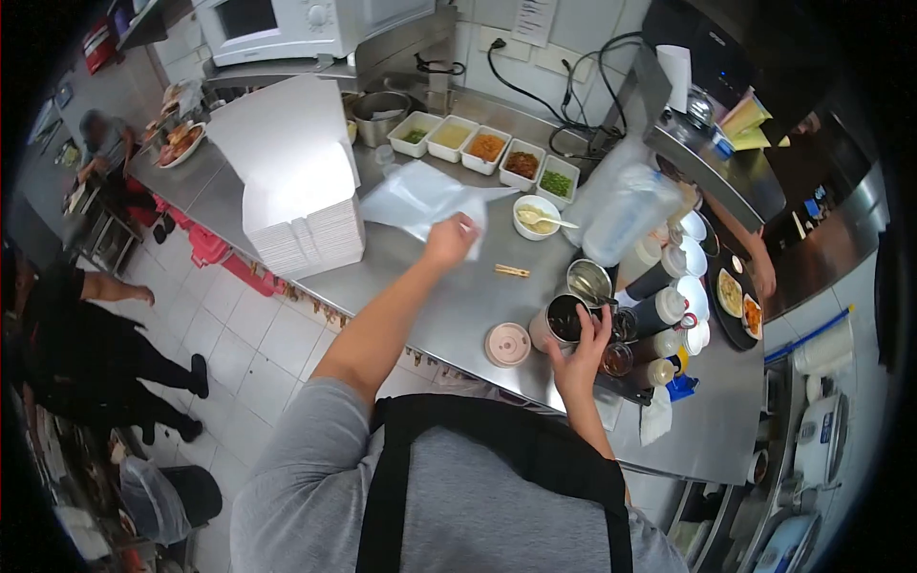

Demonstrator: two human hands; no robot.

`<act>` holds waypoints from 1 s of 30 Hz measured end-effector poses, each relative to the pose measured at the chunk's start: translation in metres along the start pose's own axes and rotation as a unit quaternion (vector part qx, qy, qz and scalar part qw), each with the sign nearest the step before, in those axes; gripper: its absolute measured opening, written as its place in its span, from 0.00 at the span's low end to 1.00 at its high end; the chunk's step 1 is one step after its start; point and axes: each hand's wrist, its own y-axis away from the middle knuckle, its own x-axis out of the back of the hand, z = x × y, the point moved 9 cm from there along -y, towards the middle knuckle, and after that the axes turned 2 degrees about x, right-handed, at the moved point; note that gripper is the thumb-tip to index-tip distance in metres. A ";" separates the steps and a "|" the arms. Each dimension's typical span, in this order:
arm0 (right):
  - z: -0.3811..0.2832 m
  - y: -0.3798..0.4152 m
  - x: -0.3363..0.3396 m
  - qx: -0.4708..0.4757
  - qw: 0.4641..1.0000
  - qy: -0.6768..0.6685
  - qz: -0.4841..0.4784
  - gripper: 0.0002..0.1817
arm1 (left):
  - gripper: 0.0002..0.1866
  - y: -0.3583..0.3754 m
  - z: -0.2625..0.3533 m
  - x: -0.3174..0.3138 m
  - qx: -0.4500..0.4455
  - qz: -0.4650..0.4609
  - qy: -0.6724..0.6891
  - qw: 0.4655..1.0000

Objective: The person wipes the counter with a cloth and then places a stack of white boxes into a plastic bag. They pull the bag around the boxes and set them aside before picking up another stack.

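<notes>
My left hand [451,240] is at the right part of a thin clear plastic bag [406,198] spread on the steel counter. Its fingers are curled on the plastic. Around the rim of a pale cup [541,334] with dark contents, my right hand [579,355] is closed, thumb on one side and fingers on the other. The cup's round pink lid [507,345] lies beside it to the left. Just behind the cup stands a metal container [590,281] with utensils in it. A wooden clothespin-like piece [512,271] lies between my hands.
A stack of white takeout boxes [304,234] stands left, its top box open. White tubs of chopped toppings [486,147] line the back, near a bowl with a spoon [536,218]. Sauce bottles [659,310] crowd the right. Another person's arm [759,263] reaches near a black tray [728,325].
</notes>
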 end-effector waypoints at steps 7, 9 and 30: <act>0.014 0.017 -0.017 -0.033 0.996 -0.015 0.076 0.47 | 0.13 0.074 -0.021 0.032 -0.070 0.010 -0.099 0.993; 0.020 0.010 -0.020 -0.033 0.994 -0.026 0.101 0.48 | 0.15 0.096 -0.032 0.054 -0.117 0.058 -0.127 0.983; -0.308 -0.098 0.122 0.392 0.895 -0.212 0.011 0.38 | 0.15 0.103 -0.047 0.061 -0.098 -0.009 -0.179 0.979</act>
